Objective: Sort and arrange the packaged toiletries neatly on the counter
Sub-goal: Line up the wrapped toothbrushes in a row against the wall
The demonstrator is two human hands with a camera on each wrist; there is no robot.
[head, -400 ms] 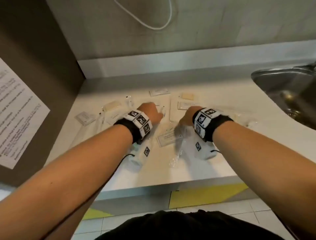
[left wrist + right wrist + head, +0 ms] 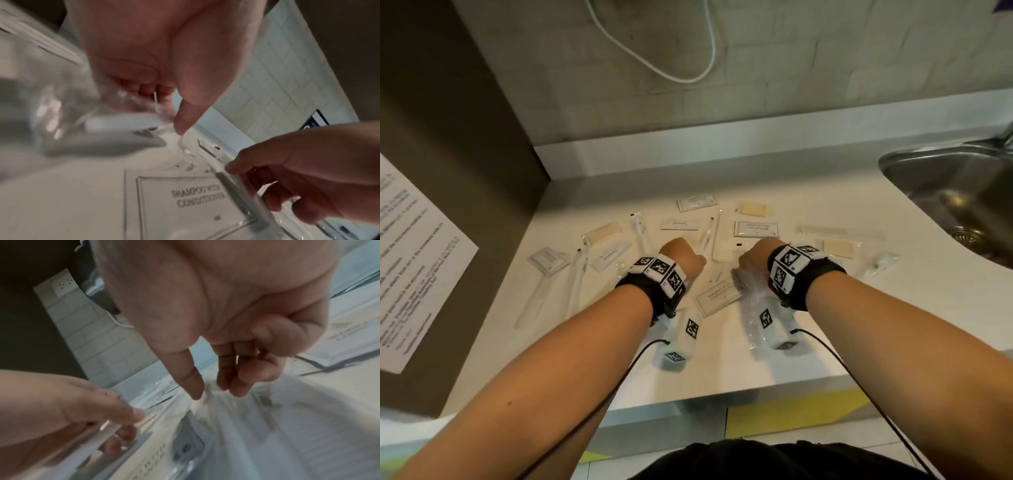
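Small toiletry packets lie scattered over the white counter (image 2: pixel 722 363). My left hand (image 2: pixel 683 257) (image 2: pixel 164 113) is over the middle of them and pinches a clear-wrapped white toothbrush (image 2: pixel 121 123) between thumb and fingers. Just to its right, my right hand (image 2: pixel 755 255) (image 2: pixel 213 391) pinches the end of a crinkled clear wrapper (image 2: pixel 751 301) (image 2: pixel 236 426) with a long thin item inside. A shampoo-with-conditioner sachet (image 2: pixel 719 298) (image 2: pixel 195 203) lies flat between the wrists. In the head view the fingertips are hidden behind the hands.
More shampoo sachets (image 2: pixel 756 229), soap bars (image 2: pixel 753 209) and wrapped toothbrushes (image 2: pixel 638 233) spread left and right. A steel sink (image 2: pixel 945 178) cuts into the counter at the right. A dark side wall with a paper notice (image 2: pixel 414 257) bounds the left. A white cable (image 2: pixel 654 68) hangs on the tiled back wall.
Both hands stay at the same spot among the packets with the same grips. Only the head view has tilted slightly.
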